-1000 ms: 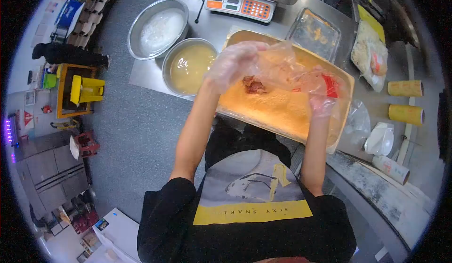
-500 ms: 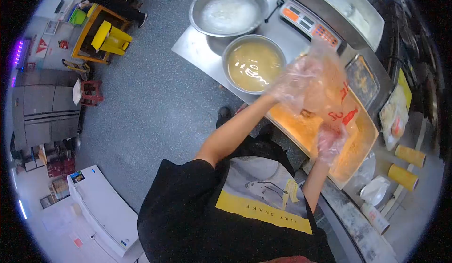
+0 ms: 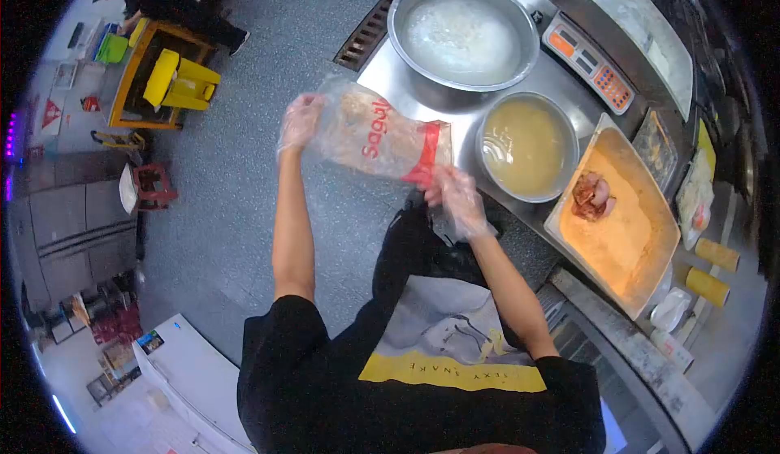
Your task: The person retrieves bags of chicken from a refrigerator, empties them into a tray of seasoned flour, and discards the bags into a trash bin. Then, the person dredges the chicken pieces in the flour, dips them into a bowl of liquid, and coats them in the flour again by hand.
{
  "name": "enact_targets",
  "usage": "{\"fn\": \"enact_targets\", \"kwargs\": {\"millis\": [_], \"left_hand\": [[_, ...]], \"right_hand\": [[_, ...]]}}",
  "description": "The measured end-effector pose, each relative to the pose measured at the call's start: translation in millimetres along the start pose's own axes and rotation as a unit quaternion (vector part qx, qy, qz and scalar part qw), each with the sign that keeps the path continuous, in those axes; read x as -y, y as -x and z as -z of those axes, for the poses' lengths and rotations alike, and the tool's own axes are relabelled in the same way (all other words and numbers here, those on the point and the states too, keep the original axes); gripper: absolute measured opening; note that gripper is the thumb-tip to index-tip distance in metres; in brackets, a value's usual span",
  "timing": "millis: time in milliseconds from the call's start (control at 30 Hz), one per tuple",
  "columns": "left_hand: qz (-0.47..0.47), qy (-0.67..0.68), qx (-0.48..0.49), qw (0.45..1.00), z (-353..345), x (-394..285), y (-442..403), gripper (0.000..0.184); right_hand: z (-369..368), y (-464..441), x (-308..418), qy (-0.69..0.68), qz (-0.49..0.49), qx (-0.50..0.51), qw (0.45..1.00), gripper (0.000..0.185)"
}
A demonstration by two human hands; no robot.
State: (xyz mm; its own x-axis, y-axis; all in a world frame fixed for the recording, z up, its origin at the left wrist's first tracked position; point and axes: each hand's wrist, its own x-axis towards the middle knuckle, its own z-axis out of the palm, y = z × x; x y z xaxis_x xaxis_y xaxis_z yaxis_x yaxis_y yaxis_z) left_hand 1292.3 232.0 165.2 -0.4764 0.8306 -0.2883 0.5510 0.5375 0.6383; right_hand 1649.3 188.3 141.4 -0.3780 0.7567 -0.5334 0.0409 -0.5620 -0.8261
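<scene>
A clear plastic bag (image 3: 366, 133) with red print is stretched between my two gloved hands, over the floor left of the metal counter. My left hand (image 3: 301, 121) grips its left end. At the bag's lower right corner, by the red band, my right hand (image 3: 455, 198) is closed on it. Right of my hands, a tray (image 3: 668, 279) holds orange powder (image 3: 617, 243) with a piece of dark red meat (image 3: 593, 196) on top. A bowl of yellowish liquid (image 3: 524, 145) stands between the bag and the tray.
Behind the liquid bowl is a larger metal bowl (image 3: 463, 36) of whitish contents. A digital scale (image 3: 589, 62) stands beside it. Yellow rolls (image 3: 707, 286) lie at the right. Another person (image 3: 162, 3) leans over a table at the far left.
Both hands have moved left with the bag, from over the tray to beyond the counter's edge. The bag is now stretched sideways. The meat in the tray is uncovered. The view has turned left.
</scene>
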Motion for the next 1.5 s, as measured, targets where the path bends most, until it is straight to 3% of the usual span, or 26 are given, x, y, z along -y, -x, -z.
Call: {"fn": "enact_targets", "kwargs": {"millis": [33, 100, 167, 233, 300, 333, 367, 433, 500, 567, 667, 700, 767, 867, 900, 1000, 1033, 1100, 1200, 1267, 1300, 1333, 1367, 1433, 1467, 1500], "left_hand": [[-0.068, 0.007, -0.028, 0.997, -5.3, 1.3, -20.1, 0.05], [-0.137, 0.015, -0.046, 0.989, -23.4, 5.3, -57.1, 0.051], [-0.263, -0.182, -0.189, 0.928, -48.9, 8.3, -79.4, 0.051], [-0.239, -0.102, -0.163, 0.952, -60.8, -19.0, -61.4, 0.05], [-0.179, 0.161, -0.1, 0.965, -81.1, -57.2, -17.0, 0.052], [-0.136, 0.339, -0.047, 0.93, -97.5, -70.7, 17.9, 0.055], [-0.258, 0.398, -0.02, 0.88, -117.0, -72.9, 49.3, 0.063], [-0.113, 0.723, 0.238, 0.639, -148.1, -118.6, 132.2, 0.074], [0.027, 0.747, 0.38, 0.545, -182.8, -143.7, 195.6, 0.079], [0.056, 0.712, 0.464, 0.523, -208.5, -158.9, 223.7, 0.081], [0.081, 0.633, 0.589, 0.495, -260.2, -167.0, 264.5, 0.09], [0.071, 0.587, 0.607, 0.531, -271.3, -174.8, 288.0, 0.094], [0.085, 0.541, 0.655, 0.521, -278.8, -201.1, 361.5, 0.099], [0.122, 0.429, 0.725, 0.524, -316.3, -184.1, 496.4, 0.103], [0.176, 0.398, 0.765, 0.474, -330.0, -174.0, 533.8, 0.101], [0.169, 0.318, 0.814, 0.455, -363.8, -144.0, 659.2, 0.1], [0.148, 0.294, 0.835, 0.441, -374.7, -127.6, 692.8, 0.099], [0.177, 0.257, 0.845, 0.434, -393.9, -102.7, 751.7, 0.097], [0.144, 0.229, 0.868, 0.416, -426.0, -83.3, 811.8, 0.095], [-0.004, 0.15, 0.829, 0.538, -444.9, -75.4, 838.4, 0.088], [-0.002, 0.144, 0.827, 0.544, -459.2, -64.7, 843.9, 0.088], [-0.206, 0.038, 0.808, 0.55, -472.8, -51.2, 840.0, 0.079], [-0.398, -0.073, 0.749, 0.524, -486.1, -36.9, 831.1, 0.071], [-0.639, -0.319, 0.556, 0.425, -510.5, -8.6, 801.9, 0.056], [-0.612, -0.396, 0.557, 0.398, -525.9, 11.2, 779.4, 0.053], [-0.58, -0.47, 0.555, 0.367, -543.8, 36.5, 749.1, 0.05]], "right_hand": [[-6.7, -23.7, -9.9, -0.006, 0.001, -0.007, 1.0, 0.036], [-5.7, -54.1, -19.5, -0.132, 0.0, -0.169, 0.977, 0.041], [13.0, -58.9, -23.0, -0.177, -0.062, -0.179, 0.966, 0.046], [31.0, -35.4, -1.3, -0.183, -0.124, -0.204, 0.954, 0.047], [33.2, 18.3, 14.7, 0.23, -0.027, -0.198, 0.953, 0.042], [32.3, 35.1, 6.0, 0.214, -0.031, -0.221, 0.951, 0.042], [32.7, 53.8, -3.4, 0.089, -0.018, -0.184, 0.979, 0.038], [32.7, 94.1, -14.5, -0.065, 0.006, -0.124, 0.99, 0.028], [26.0, 131.0, -23.0, -0.064, 0.016, -0.086, 0.994, 0.021], [31.3, 159.9, -28.4, -0.061, 0.005, -0.06, 0.996, 0.017], [29.2, 202.6, -104.8, -0.085, 0.068, -0.238, 0.965, 0.018], [33.6, 220.8, -124.1, -0.081, 0.08, -0.288, 0.951, 0.019], [35.4, 283.7, -118.9, -0.228, 0.069, -0.34, 0.91, 0.024], [33.8, 359.0, -181.6, -0.279, 0.143, -0.414, 0.855, 0.026], [29.8, 386.7, -204.0, -0.291, 0.162, -0.428, 0.84, 0.026], [20.5, 473.3, -292.1, -0.164, -0.023, -0.624, 0.763, 0.036], [16.6, 499.8, -329.1, -0.083, 0.021, -0.641, 0.762, 0.034], [-0.5, 541.6, -375.5, -0.133, 0.138, -0.725, 0.662, 0.035], [-17.3, 604.6, -445.0, -0.145, 0.009, -0.701, 0.698, 0.034], [-32.6, 635.4, -489.1, -0.149, -0.04, -0.701, 0.697, 0.04], [-39.0, 649.4, -511.4, -0.154, -0.055, -0.698, 0.697, 0.041], [-42.4, 659.9, -531.7, -0.213, -0.07, -0.733, 0.642, 0.037], [-45.9, 669.4, -553.3, -0.269, -0.086, -0.762, 0.583, 0.033], [-46.9, 684.2, -620.1, -0.34, -0.174, -0.714, 0.586, 0.031], [-47.6, 692.3, -655.1, -0.343, -0.177, -0.71, 0.589, 0.031], [-49.4, 698.8, -689.2, -0.209, -0.246, -0.696, 0.642, 0.029]]}}
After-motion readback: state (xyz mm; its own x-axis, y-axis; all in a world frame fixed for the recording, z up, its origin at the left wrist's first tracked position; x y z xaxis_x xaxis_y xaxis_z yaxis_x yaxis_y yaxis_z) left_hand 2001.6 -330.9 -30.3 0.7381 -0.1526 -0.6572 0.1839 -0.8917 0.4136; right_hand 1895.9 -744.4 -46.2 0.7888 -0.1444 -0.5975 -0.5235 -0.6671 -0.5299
